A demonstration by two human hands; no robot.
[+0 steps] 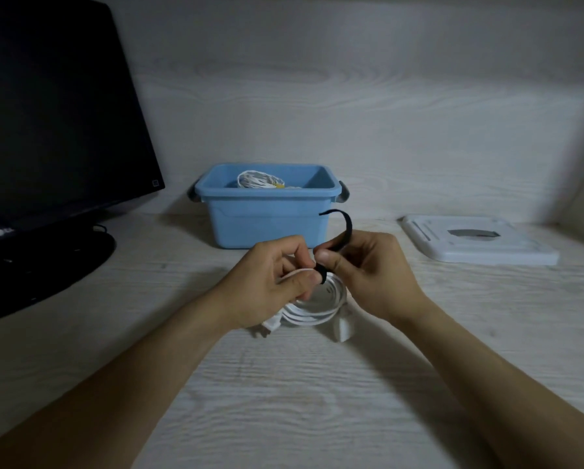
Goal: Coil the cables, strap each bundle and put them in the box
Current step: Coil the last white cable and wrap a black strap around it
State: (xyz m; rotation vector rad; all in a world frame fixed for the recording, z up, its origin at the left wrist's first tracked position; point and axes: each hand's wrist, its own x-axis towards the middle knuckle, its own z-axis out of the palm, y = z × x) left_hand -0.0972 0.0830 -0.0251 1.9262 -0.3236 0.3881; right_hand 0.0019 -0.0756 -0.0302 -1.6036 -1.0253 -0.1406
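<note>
Under both hands (317, 279), the white cable coil (321, 304) is partly hidden.

Our two bare forearms reach in from the lower corners and meet at the middle, wrists raised a little above the table (317, 401). Our left hand (270, 282) is curled, thumb and forefinger pinching the coil (321, 309) where the strap (343, 231) wraps it. Our right hand (368, 269) faces it, knuckles up, its thumb and fingers pinching the strap just beside the left thumb. The two thumbs nearly touch.
</note>
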